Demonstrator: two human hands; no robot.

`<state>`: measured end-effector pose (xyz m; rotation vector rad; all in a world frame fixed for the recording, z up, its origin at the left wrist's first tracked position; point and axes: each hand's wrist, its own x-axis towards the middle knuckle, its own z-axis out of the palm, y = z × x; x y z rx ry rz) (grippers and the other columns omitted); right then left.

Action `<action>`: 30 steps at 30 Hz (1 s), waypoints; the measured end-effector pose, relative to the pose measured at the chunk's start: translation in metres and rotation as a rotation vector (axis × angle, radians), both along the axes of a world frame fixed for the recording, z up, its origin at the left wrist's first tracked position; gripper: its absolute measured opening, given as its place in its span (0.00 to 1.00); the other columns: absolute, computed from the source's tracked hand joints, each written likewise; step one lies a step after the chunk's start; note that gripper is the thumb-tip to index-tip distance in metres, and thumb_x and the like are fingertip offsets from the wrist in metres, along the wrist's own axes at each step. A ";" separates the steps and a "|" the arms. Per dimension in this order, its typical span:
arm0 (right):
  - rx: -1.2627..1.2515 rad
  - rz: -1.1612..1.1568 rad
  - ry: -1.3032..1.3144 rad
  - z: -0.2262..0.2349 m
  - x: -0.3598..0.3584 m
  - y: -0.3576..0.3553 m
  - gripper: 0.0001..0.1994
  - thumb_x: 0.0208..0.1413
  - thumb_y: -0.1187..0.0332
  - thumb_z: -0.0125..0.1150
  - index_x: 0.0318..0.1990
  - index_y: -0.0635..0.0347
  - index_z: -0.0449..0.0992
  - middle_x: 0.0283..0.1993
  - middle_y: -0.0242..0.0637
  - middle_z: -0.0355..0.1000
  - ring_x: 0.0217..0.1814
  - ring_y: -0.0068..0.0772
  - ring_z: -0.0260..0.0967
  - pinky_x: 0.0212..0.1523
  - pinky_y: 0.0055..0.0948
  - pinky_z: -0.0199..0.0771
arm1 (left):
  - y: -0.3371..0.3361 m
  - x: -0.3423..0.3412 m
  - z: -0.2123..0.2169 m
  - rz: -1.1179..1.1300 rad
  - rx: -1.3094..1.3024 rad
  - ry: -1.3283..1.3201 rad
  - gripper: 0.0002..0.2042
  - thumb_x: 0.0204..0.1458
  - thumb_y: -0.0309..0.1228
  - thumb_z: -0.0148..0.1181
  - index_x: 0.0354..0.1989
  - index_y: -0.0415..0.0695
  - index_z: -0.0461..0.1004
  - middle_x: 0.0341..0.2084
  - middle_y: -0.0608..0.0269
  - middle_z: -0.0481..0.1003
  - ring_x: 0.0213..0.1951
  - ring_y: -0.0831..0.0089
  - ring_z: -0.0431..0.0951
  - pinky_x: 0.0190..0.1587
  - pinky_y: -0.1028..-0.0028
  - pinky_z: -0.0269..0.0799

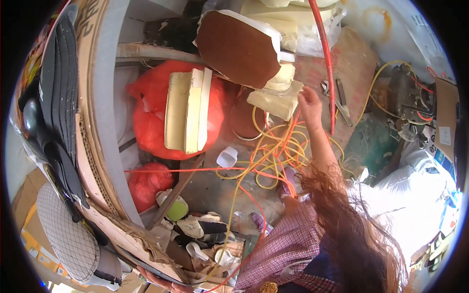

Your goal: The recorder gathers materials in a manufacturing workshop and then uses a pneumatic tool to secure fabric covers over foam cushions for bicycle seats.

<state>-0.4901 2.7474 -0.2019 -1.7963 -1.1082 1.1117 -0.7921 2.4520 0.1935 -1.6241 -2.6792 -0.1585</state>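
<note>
My right hand (pixel 311 103) reaches forward with its fingers curled at the right edge of a cream foam piece (pixel 274 101), apparently pinching it. That piece sits below more stacked cream foam (pixel 283 78) and a large brown board (pixel 238 49) with a white edge. At the lower edge, my left hand (pixel 163 283) is wrapped on the cardboard edge (pixel 128 240); part of it is cut off. Between my right hand and my feet lies a tangle of yellow and orange hose (pixel 281 146).
A red pipe (pixel 325 58) hangs just right of my right hand, near metal tools (pixel 343 100). Cream blocks (pixel 188 110) lie on a red plastic bag (pixel 146 117). A dark machine (pixel 403 95) stands at right. Shoe parts (pixel 198 227) fill a box; black soles (pixel 61 88) lie left.
</note>
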 end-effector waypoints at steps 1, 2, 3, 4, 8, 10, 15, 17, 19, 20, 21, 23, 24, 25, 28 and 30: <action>-0.031 0.193 -0.187 0.003 0.002 -0.003 0.18 0.43 0.71 0.57 0.45 0.59 0.67 0.41 0.41 0.68 0.41 0.35 0.66 0.44 0.34 0.65 | -0.001 0.000 0.000 0.011 -0.009 0.025 0.33 0.48 0.46 0.49 0.59 0.45 0.43 0.60 0.51 0.39 0.61 0.55 0.41 0.59 0.55 0.40; -0.029 0.195 -0.186 0.007 -0.003 -0.015 0.18 0.43 0.71 0.57 0.45 0.59 0.67 0.41 0.41 0.68 0.41 0.35 0.66 0.44 0.34 0.65 | -0.001 0.000 0.002 0.021 -0.017 0.049 0.34 0.48 0.45 0.50 0.59 0.45 0.43 0.60 0.51 0.39 0.61 0.55 0.41 0.59 0.55 0.40; 0.043 0.425 -0.395 0.014 -0.014 -0.030 0.23 0.41 0.69 0.59 0.49 0.56 0.63 0.47 0.40 0.63 0.45 0.37 0.64 0.47 0.37 0.61 | 0.001 0.003 0.002 0.024 -0.014 0.051 0.34 0.48 0.45 0.50 0.59 0.45 0.43 0.60 0.51 0.39 0.61 0.55 0.41 0.59 0.55 0.40; 0.117 0.652 -0.604 0.016 -0.019 -0.040 0.29 0.38 0.68 0.60 0.52 0.52 0.59 0.52 0.38 0.59 0.49 0.40 0.61 0.51 0.39 0.57 | 0.003 0.006 0.005 0.048 -0.014 0.013 0.33 0.48 0.41 0.52 0.59 0.45 0.43 0.60 0.51 0.40 0.60 0.54 0.42 0.59 0.56 0.40; -0.060 0.676 -0.683 0.003 -0.016 -0.043 0.32 0.36 0.65 0.61 0.54 0.43 0.56 0.55 0.33 0.54 0.49 0.39 0.59 0.50 0.39 0.54 | 0.008 0.003 0.005 -0.055 0.009 0.050 0.31 0.50 0.47 0.43 0.58 0.43 0.46 0.59 0.48 0.44 0.59 0.53 0.45 0.58 0.54 0.41; -0.099 0.656 -0.694 0.010 -0.029 -0.045 0.31 0.36 0.66 0.61 0.53 0.44 0.57 0.55 0.32 0.55 0.50 0.38 0.58 0.51 0.40 0.54 | 0.005 0.004 0.009 -0.083 0.057 -0.022 0.31 0.51 0.51 0.37 0.58 0.42 0.47 0.58 0.48 0.45 0.59 0.52 0.46 0.58 0.54 0.41; -0.372 0.645 -0.660 0.052 -0.021 -0.029 0.28 0.38 0.64 0.56 0.52 0.46 0.59 0.53 0.32 0.58 0.53 0.36 0.55 0.53 0.43 0.50 | -0.003 0.003 0.020 -0.060 -0.085 0.102 0.33 0.52 0.53 0.29 0.57 0.38 0.47 0.58 0.45 0.46 0.58 0.50 0.48 0.57 0.55 0.43; -0.296 0.555 -0.700 0.076 -0.007 -0.023 0.25 0.40 0.63 0.54 0.51 0.47 0.62 0.51 0.34 0.62 0.52 0.38 0.58 0.53 0.40 0.54 | 0.001 0.004 0.027 -0.046 -0.008 0.031 0.32 0.52 0.52 0.29 0.57 0.38 0.48 0.57 0.43 0.47 0.57 0.48 0.50 0.56 0.55 0.45; -0.459 0.356 -0.410 0.087 0.030 -0.016 0.22 0.41 0.62 0.53 0.47 0.53 0.67 0.44 0.39 0.69 0.48 0.41 0.64 0.49 0.34 0.61 | 0.006 0.000 0.028 -0.104 -0.100 0.059 0.28 0.53 0.47 0.29 0.55 0.38 0.50 0.55 0.40 0.48 0.56 0.43 0.50 0.55 0.51 0.47; -0.320 0.290 -0.270 0.103 0.039 -0.020 0.18 0.41 0.62 0.54 0.41 0.59 0.71 0.36 0.43 0.72 0.41 0.41 0.69 0.44 0.30 0.66 | 0.003 -0.002 0.034 -0.122 -0.128 0.090 0.27 0.53 0.46 0.30 0.54 0.38 0.51 0.55 0.40 0.48 0.56 0.43 0.50 0.54 0.50 0.47; -0.308 0.294 -0.274 0.116 0.044 -0.019 0.18 0.41 0.62 0.54 0.41 0.59 0.71 0.36 0.43 0.72 0.41 0.41 0.69 0.44 0.30 0.66 | 0.000 -0.005 0.036 -0.151 -0.155 0.120 0.26 0.51 0.41 0.33 0.56 0.38 0.48 0.56 0.42 0.48 0.56 0.46 0.51 0.56 0.56 0.47; -0.289 0.277 -0.261 0.157 0.049 -0.009 0.16 0.40 0.63 0.56 0.38 0.61 0.73 0.33 0.46 0.72 0.39 0.38 0.69 0.42 0.30 0.67 | -0.005 -0.006 0.042 -0.135 -0.148 0.130 0.25 0.51 0.40 0.32 0.56 0.37 0.49 0.56 0.42 0.48 0.57 0.47 0.50 0.57 0.57 0.45; -0.321 0.234 -0.190 0.172 0.048 0.000 0.15 0.39 0.64 0.57 0.36 0.63 0.73 0.34 0.46 0.72 0.38 0.37 0.70 0.41 0.30 0.68 | -0.012 -0.006 0.047 -0.129 -0.147 0.135 0.25 0.51 0.40 0.32 0.56 0.37 0.49 0.56 0.42 0.48 0.57 0.47 0.50 0.57 0.57 0.45; -0.312 0.233 -0.186 0.164 0.052 0.007 0.15 0.39 0.64 0.57 0.36 0.63 0.73 0.34 0.46 0.72 0.38 0.37 0.70 0.41 0.30 0.68 | -0.014 -0.006 0.048 -0.108 -0.155 0.086 0.25 0.52 0.40 0.32 0.56 0.37 0.50 0.56 0.42 0.48 0.57 0.47 0.49 0.57 0.57 0.45; -0.097 0.227 -0.290 0.128 0.051 0.055 0.14 0.41 0.64 0.57 0.35 0.62 0.73 0.32 0.46 0.72 0.37 0.41 0.70 0.39 0.35 0.68 | -0.003 -0.009 0.039 -0.087 -0.128 0.000 0.26 0.52 0.42 0.32 0.55 0.36 0.51 0.56 0.42 0.47 0.58 0.48 0.48 0.57 0.57 0.43; 0.013 0.626 -0.677 0.046 0.065 0.110 0.15 0.41 0.63 0.56 0.36 0.62 0.73 0.34 0.48 0.71 0.38 0.46 0.69 0.40 0.38 0.67 | 0.016 0.015 0.033 0.007 -0.002 -0.147 0.28 0.53 0.47 0.31 0.55 0.35 0.51 0.56 0.42 0.48 0.57 0.49 0.49 0.57 0.56 0.43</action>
